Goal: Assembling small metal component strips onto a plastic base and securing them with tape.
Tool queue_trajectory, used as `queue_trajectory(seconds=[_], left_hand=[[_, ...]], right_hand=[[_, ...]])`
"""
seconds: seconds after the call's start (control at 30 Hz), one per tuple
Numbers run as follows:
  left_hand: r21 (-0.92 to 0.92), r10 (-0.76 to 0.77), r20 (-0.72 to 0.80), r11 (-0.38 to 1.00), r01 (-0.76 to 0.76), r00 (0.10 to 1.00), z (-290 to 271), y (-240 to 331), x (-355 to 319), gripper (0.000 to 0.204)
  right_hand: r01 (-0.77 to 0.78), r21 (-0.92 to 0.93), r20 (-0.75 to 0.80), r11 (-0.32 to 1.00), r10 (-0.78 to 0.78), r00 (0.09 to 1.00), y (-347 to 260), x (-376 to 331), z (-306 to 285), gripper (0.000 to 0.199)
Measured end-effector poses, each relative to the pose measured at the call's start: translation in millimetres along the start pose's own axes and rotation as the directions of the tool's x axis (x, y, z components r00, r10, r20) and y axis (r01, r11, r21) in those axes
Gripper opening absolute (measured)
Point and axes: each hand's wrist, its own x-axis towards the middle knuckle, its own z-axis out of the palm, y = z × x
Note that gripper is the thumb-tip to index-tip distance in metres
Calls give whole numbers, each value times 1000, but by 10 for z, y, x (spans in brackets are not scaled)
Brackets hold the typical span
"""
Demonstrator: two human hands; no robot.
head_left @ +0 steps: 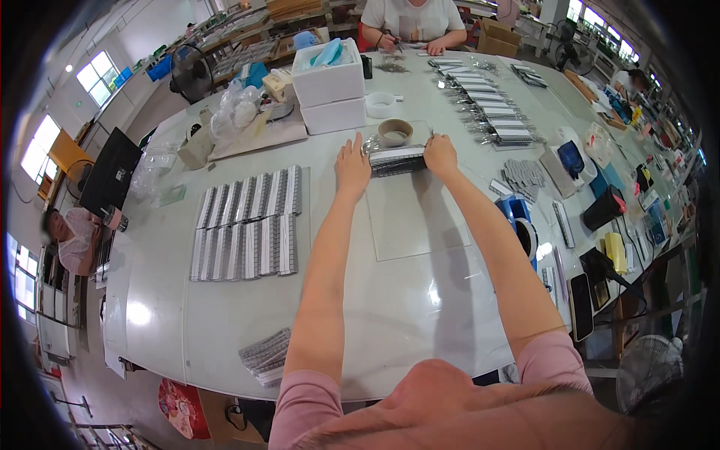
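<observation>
A bundle of black-and-white strips (pixel 397 162) lies crosswise on a clear sheet (pixel 412 232) in front of me. My left hand (pixel 352 166) is at the bundle's left end, fingers stretched forward, its thumb side against it. At the other end my right hand (pixel 441 155) has its fingers bent and closed on the bundle's edge. Just beyond the bundle stands a brown roll of tape (pixel 395 133). To the left, two rows of similar striped bundles (pixel 244 225) lie side by side, and a smaller pile of strips (pixel 266 355) sits near the front edge.
White foam boxes (pixel 328 79) stand at the back left beside plastic bags (pixel 238 105). Several strip bundles with wire leads (pixel 495 105) lie at the back right. A blue tape dispenser (pixel 517 217) and a phone (pixel 580 306) are right of my arm. Another person (pixel 414 26) works opposite.
</observation>
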Motion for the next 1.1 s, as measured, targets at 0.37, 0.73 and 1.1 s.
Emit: queue_trajectory(seconds=[0.37,0.73,1.1], left_hand=[[164,168,74,970,-178,983,-452,324,-467,55],[363,308,72,878,-312,949,-1012,812,-1409,52],[395,392,70,834,-386,917,-956,859,-2071,51]], right_hand=[[106,-47,58,993,-104,993,-105,-400,-523,19],[195,-111,86,974,-186,979,-46,-1415,-1126,15],[207,62,-46,976,-205,978,329,-2289,-1260,15]])
